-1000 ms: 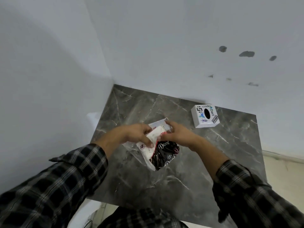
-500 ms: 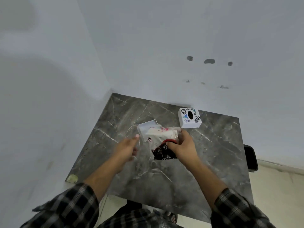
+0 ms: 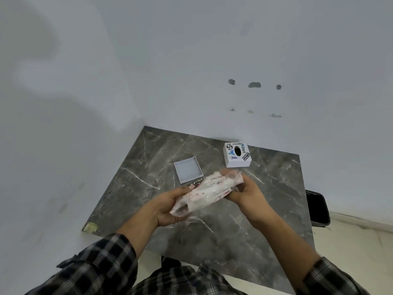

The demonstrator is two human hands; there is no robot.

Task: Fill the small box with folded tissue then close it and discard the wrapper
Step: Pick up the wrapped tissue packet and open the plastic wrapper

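Observation:
Both my hands hold a clear plastic tissue packet (image 3: 207, 192) with red and pink print above the middle of the marble table. My left hand (image 3: 170, 206) grips its near, lower end and my right hand (image 3: 244, 191) grips its far end. White folded tissue shows through the wrapper. A shallow grey open box part (image 3: 188, 169) lies flat on the table just beyond the packet. A small white box (image 3: 237, 154) with stickers and a dark oval hole on top stands at the back, by the wall. A dark printed wrapper (image 3: 196, 181) peeks out between the open box part and the packet.
The dark marble table (image 3: 265, 209) fills a corner between two pale walls. A black object (image 3: 318, 209) sits on the floor past the table's right edge. A small yellowish scrap (image 3: 90, 227) marks the table's front left corner.
The packet came up off the table and turned lengthwise. My left hand, apart from it half a second ago, now grips its near end. The grey open box part is uncovered.

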